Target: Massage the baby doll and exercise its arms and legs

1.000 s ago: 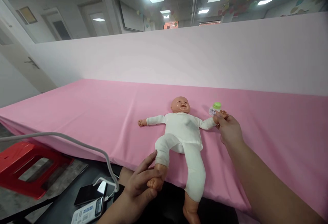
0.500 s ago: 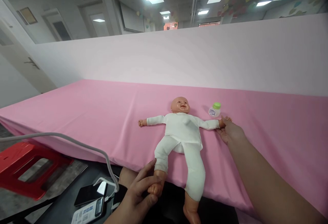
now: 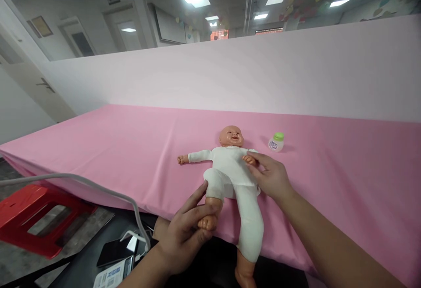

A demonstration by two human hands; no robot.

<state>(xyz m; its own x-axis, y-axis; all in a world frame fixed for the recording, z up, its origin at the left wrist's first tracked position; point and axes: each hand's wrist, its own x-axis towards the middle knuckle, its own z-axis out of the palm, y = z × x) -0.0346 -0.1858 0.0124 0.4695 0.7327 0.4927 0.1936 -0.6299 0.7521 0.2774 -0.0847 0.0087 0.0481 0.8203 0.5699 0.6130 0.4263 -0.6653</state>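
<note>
A baby doll point(image 3: 233, 163) in white clothes lies on its back on the pink-covered table, its head toward the wall and its feet at the front edge. My left hand point(image 3: 187, 231) grips the doll's foot on the left side, fingers along the lower leg and thumb under the foot. That leg is bent at the knee. My right hand point(image 3: 271, 176) holds the doll's hand on the right side, with that arm folded in over the chest. The doll's other arm stretches out to the left, and its other leg hangs straight over the table edge.
A small jar with a green lid point(image 3: 276, 142) stands right of the doll's head. The pink cloth point(image 3: 131, 147) covers the table up to a white wall point(image 3: 230, 77). At lower left are a red stool point(image 3: 42, 222), a grey cable point(image 3: 82, 177), and a black phone point(image 3: 113, 252).
My right hand has brought the doll's arm from stretched outward to folded over its chest. My left hand has pushed the doll's foot up and slightly right, bending the knee more.
</note>
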